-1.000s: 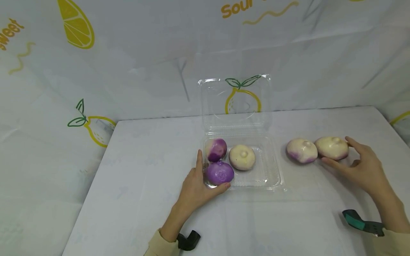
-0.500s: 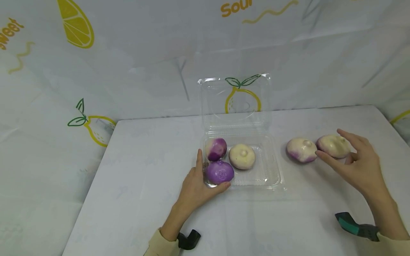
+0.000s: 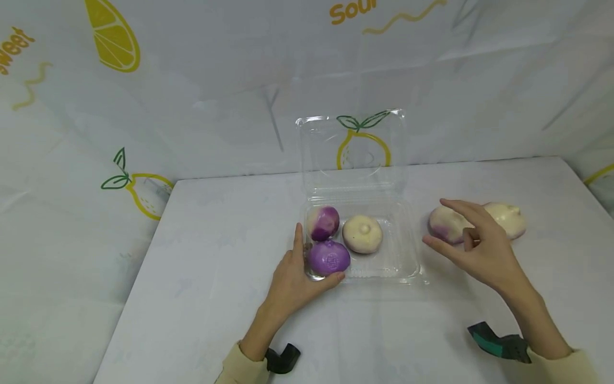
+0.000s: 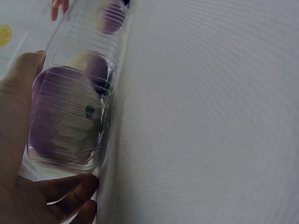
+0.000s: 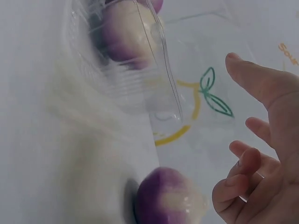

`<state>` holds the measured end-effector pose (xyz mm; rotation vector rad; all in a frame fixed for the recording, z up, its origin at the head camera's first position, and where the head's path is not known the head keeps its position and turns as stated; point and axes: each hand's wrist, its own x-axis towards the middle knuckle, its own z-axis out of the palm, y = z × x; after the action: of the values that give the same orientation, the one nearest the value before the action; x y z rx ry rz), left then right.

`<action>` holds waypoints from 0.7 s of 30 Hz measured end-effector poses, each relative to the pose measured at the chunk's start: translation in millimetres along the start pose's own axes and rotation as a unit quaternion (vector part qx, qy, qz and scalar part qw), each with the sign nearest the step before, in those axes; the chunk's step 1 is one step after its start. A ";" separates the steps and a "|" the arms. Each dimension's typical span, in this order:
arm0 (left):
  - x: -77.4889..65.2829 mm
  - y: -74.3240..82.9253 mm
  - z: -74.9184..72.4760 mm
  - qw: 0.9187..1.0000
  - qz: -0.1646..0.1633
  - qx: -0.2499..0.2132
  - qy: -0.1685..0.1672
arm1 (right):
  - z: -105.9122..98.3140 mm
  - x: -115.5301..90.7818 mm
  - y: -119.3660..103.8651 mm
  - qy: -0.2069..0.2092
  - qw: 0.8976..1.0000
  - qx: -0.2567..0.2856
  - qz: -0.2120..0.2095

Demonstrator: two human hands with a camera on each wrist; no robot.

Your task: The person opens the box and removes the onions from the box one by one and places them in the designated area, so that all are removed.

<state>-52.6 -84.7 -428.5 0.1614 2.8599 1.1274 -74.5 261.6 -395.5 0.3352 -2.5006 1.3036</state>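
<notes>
A clear plastic clamshell box (image 3: 408, 256) lies with its lid (image 3: 321, 149) raised at the back. Inside are a white-and-purple turnip (image 3: 324, 223), a purple one (image 3: 330, 258) and a cream-topped one (image 3: 362, 234). My left hand (image 3: 292, 282) holds the box's front left corner, thumb along the front rim, fingers against the left wall. To the right of the box, my right hand (image 3: 484, 250) hovers with thumb and index finger spread, nothing between them. It partly covers two more turnips, a nearer one (image 3: 443, 224) and a farther one (image 3: 509, 217), both on the table.
The white-covered table (image 3: 216, 256) extends to both sides of the box. Behind it hangs a white sheet (image 3: 216, 106) with lemon prints. A black strap piece (image 3: 283, 358) shows at the left wrist, a black-and-green one (image 3: 499, 341) at the right.
My right hand has left the far right turnip and moved left, over the other loose turnip. The far right turnip has tipped, its nub now facing right. My left hand stays put.
</notes>
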 end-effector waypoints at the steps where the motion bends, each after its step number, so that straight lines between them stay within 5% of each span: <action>1: -0.1 -0.1 -0.1 1.000 0.000 -0.001 0.000 | 4.0 0.1 -2.2 -0.006 1.000 0.003 -0.002; 21: 0.1 -0.6 -0.9 1.000 0.004 -0.004 -0.001 | 53.1 11.9 -25.4 -0.085 0.993 0.030 -0.070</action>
<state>-52.8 -85.8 -428.2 0.1731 2.8552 1.1407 -85.2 202.7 -400.7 0.6486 -2.5246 1.3463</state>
